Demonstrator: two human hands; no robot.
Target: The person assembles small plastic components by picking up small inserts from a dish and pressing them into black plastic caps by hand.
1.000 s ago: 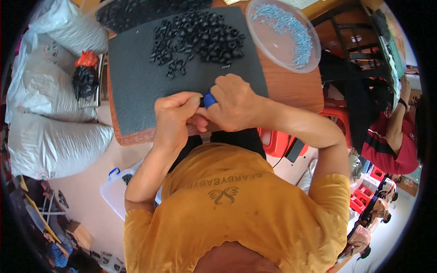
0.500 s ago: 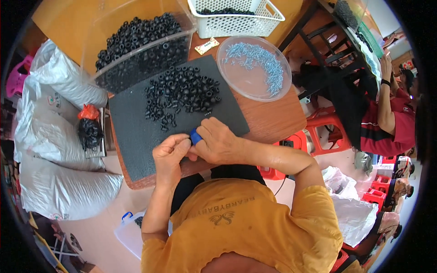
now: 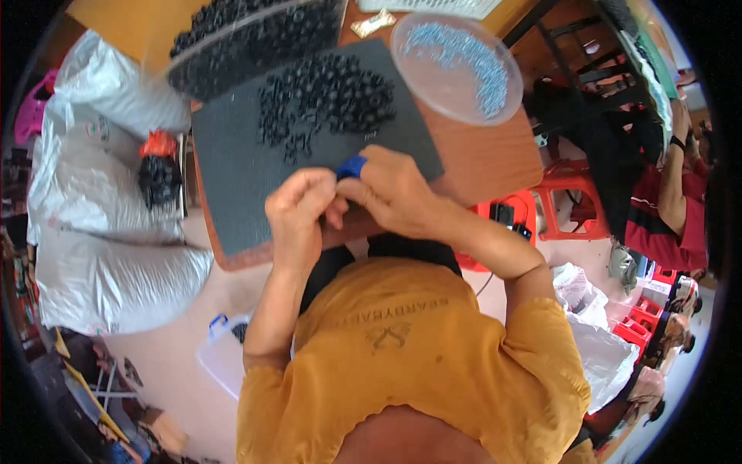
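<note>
Fingers of both hands are pinched together over the near edge of the dark mat [image 3: 232, 178]. The left hand [image 3: 297, 213] and right hand [image 3: 398, 193] touch, curled around a small piece I cannot make out; a blue cap [image 3: 352, 166] covers one right fingertip. Just beyond lies a heap of black parts [image 3: 325, 97], and a clear bowl [image 3: 456, 66] of blue screws sits on the worktop [image 3: 495, 155].

A single head-worn fisheye view looks steeply down from above the person's own orange-shirted shoulders [image 3: 410, 363], close over both hands, facing forward across the table [image 3: 495, 158]. Straight edges bow toward the dark round rim, where floor and white sacks [image 3: 100, 271] show.
</note>
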